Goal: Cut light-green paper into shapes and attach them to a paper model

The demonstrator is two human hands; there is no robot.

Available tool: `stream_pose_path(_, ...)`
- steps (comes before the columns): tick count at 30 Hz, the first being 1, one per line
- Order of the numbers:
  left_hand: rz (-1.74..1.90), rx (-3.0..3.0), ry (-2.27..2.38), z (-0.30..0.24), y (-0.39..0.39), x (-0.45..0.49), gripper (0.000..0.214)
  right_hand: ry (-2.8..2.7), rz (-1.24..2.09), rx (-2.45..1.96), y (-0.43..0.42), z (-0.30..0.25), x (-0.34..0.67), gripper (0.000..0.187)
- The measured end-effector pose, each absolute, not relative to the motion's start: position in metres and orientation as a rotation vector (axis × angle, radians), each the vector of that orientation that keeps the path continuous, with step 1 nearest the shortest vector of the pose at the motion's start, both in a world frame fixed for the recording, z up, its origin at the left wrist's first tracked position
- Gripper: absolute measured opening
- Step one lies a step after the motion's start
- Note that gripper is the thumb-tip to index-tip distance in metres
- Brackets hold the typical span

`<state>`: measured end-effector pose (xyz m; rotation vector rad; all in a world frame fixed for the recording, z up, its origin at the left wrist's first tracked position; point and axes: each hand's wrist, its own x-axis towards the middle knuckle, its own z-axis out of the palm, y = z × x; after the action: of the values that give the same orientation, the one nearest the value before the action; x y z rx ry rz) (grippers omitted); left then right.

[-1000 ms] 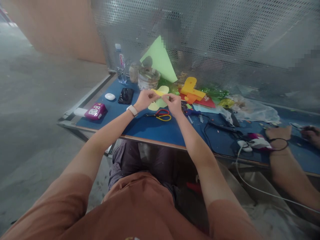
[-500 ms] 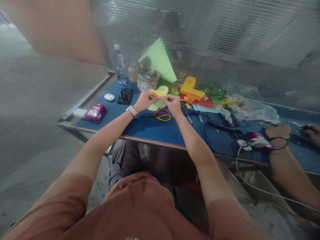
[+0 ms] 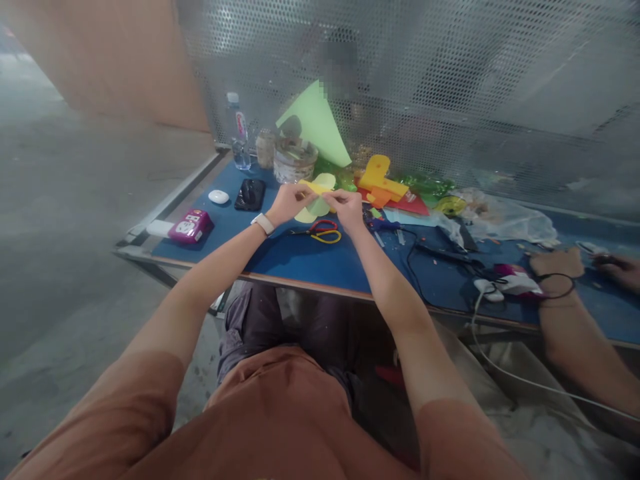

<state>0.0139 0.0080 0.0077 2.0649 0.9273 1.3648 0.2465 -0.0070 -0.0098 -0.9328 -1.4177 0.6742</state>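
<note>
Now both hands meet above the table (image 3: 280, 257): left hand (image 3: 287, 202) and right hand (image 3: 347, 208) pinch the yellow cutout (image 3: 316, 195), scissors (image 3: 323, 233) just below.

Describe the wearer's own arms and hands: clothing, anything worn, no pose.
Both arms are bare below short rust-orange sleeves, left sleeve and right sleeve. The left hand and right hand are ungloved. A watch with a white strap sits on the left wrist; the right wrist carries nothing visible.
</note>
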Motion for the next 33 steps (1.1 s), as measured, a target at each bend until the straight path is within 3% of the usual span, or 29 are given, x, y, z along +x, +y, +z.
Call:
stream_pose_path(14, 1.31, 2.032, 0.867, 0.0, 0.014, 0.014, 0.039, -1.435, 0.709, -0.955, -0.018, 0.002, 0.236, 0.076)
stream_pose_path(23, 1.346, 1.909, 0.846, 0.0, 0.019, 0.014, 0.024, -1.461, 0.762, -0.944, -0.015, 0.0, 0.235, 0.085)
stream_pose_path(28, 1.287, 1.914, 0.818, -0.004, 0.022, 0.013, 0.039, -1.448, 0.74, -0.956, -0.006, -0.005, 0.241, 0.085)
stream_pose_path(33, 1.32, 1.864, 0.813, -0.003, 0.02, 0.014, 0.037, -1.472, 0.73, -0.965, -0.002, -0.01, 0.243, 0.08)
